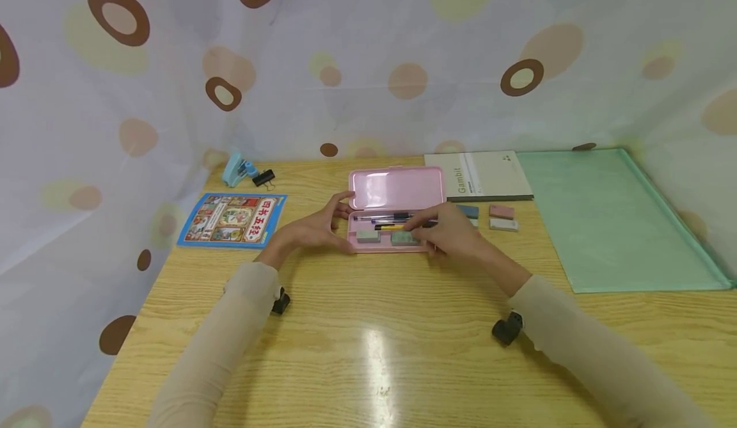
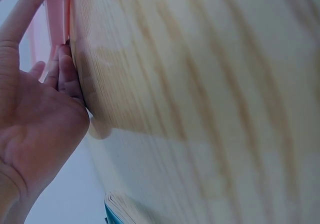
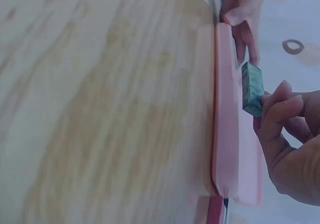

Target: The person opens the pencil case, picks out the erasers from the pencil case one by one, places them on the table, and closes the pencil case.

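Note:
A pink pencil case (image 1: 377,248) lies with its lid (image 1: 397,188) raised at the back; pens (image 1: 380,219) and a grey-green eraser (image 1: 368,237) are inside. My left hand (image 1: 313,228) grips the case's left end, thumb at the near corner, fingers towards the hinge side. In the left wrist view, fingertips of that hand (image 2: 42,99) meet the pink wall. My right hand (image 1: 457,233) pinches a green marbled eraser (image 3: 252,89) over the front part of the case. The right wrist view shows this eraser tilted, above the case's rim.
Pink and white erasers (image 1: 502,212) and a blue one (image 1: 469,211) lie right of the case. Behind stands a Gambit notebook (image 1: 489,175) lying flat, beside a green mat (image 1: 622,223). A blue booklet (image 1: 233,220), a light-blue stapler-like item (image 1: 237,169) and a binder clip (image 1: 264,177) lie left.

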Available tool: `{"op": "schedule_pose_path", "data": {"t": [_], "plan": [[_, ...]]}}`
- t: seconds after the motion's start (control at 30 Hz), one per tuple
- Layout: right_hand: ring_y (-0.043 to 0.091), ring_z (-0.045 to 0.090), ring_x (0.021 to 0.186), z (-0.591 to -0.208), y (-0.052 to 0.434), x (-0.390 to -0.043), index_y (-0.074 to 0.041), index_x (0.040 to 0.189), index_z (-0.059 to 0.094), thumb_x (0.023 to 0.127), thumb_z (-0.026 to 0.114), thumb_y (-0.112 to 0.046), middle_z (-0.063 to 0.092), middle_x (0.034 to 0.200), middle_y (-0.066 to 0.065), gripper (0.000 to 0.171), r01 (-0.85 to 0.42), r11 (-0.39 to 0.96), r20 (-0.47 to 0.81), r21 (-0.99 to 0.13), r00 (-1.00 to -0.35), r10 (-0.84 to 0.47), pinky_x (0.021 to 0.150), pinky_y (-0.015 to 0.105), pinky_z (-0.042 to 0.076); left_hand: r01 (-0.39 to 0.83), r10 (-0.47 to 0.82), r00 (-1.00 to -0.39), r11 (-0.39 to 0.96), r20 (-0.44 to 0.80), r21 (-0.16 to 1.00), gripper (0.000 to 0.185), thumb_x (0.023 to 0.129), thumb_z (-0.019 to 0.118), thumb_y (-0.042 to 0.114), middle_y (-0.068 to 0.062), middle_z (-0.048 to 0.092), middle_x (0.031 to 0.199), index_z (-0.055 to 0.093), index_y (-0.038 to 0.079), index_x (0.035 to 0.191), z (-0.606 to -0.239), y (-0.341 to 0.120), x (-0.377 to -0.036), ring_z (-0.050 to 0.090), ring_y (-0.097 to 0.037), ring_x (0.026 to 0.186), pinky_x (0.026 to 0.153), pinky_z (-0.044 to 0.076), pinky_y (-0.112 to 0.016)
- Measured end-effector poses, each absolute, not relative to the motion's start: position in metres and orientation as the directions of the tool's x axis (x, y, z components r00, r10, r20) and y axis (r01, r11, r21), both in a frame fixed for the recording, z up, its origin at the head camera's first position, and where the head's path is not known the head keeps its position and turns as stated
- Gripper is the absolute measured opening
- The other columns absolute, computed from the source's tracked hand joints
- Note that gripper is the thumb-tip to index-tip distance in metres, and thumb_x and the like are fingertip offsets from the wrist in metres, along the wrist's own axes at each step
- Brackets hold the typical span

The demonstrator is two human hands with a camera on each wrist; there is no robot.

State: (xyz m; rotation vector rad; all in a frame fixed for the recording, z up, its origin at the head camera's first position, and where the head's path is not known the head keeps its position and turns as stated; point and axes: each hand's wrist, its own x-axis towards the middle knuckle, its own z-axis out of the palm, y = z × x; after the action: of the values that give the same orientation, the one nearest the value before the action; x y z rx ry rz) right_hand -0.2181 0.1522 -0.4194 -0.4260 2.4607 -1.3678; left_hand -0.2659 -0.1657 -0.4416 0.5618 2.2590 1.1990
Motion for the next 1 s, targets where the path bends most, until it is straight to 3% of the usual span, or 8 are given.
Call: {"op": "schedule_pose_path", "data": {"t": [0.37, 0.57, 0.8, 1.0], "plan": [[0.015, 0.048, 0.046, -0.414, 0.220, -0.220, -0.007, 0.113, 0.078, 0.102, 0.065, -0.015, 0.060, 0.059, 0.010, 0.019, -0.012, 0.506, -0.162, -0.862, -0.941, -0.297, 0.043, 0.030, 0.039, 0.120, 0.570, -0.782, 0.533, -0.251, 0.838, 0.119, 0.080, 0.092, 0.022, -0.007, 0.036, 0.153, 0.009, 0.033, 0.164, -0.442, -0.166, -0.266, 0.036, -0.024, 0.141, 0.116, 0.033, -0.045], [0.014, 0.050, 0.049, -0.416, 0.259, -0.213, 0.001, 0.116, 0.074, 0.102, 0.065, -0.013, 0.067, 0.072, 0.018, 0.021, 0.018, 0.489, -0.170, -0.872, -0.948, -0.268, 0.044, 0.033, 0.038, 0.119, 0.571, -0.782, 0.531, -0.250, 0.839, 0.119, 0.080, 0.092, 0.023, -0.007, 0.036, 0.152, 0.009, 0.034, 0.165, -0.443, -0.167, -0.267, 0.037, -0.024, 0.140, 0.116, 0.034, -0.045], [0.016, 0.048, 0.049, -0.419, 0.292, -0.201, 0.001, 0.121, 0.073, 0.103, 0.065, -0.015, 0.061, 0.061, 0.011, 0.025, 0.053, 0.580, -0.212, -0.813, -0.954, -0.210, 0.044, 0.033, 0.038, 0.120, 0.569, -0.783, 0.536, -0.252, 0.836, 0.119, 0.079, 0.092, 0.024, -0.006, 0.037, 0.152, 0.009, 0.034, 0.164, -0.444, -0.167, -0.267, 0.037, -0.024, 0.139, 0.115, 0.034, -0.044], [0.016, 0.046, 0.047, -0.424, 0.309, -0.198, 0.003, 0.124, 0.071, 0.103, 0.064, -0.014, 0.060, 0.060, 0.011, 0.027, 0.083, 0.561, -0.234, -0.824, -0.951, -0.202, 0.043, 0.035, 0.036, 0.127, 0.572, -0.784, 0.530, -0.243, 0.838, 0.120, 0.079, 0.093, 0.024, -0.007, 0.038, 0.150, 0.010, 0.034, 0.164, -0.443, -0.167, -0.267, 0.037, -0.025, 0.139, 0.115, 0.034, -0.044]]}}
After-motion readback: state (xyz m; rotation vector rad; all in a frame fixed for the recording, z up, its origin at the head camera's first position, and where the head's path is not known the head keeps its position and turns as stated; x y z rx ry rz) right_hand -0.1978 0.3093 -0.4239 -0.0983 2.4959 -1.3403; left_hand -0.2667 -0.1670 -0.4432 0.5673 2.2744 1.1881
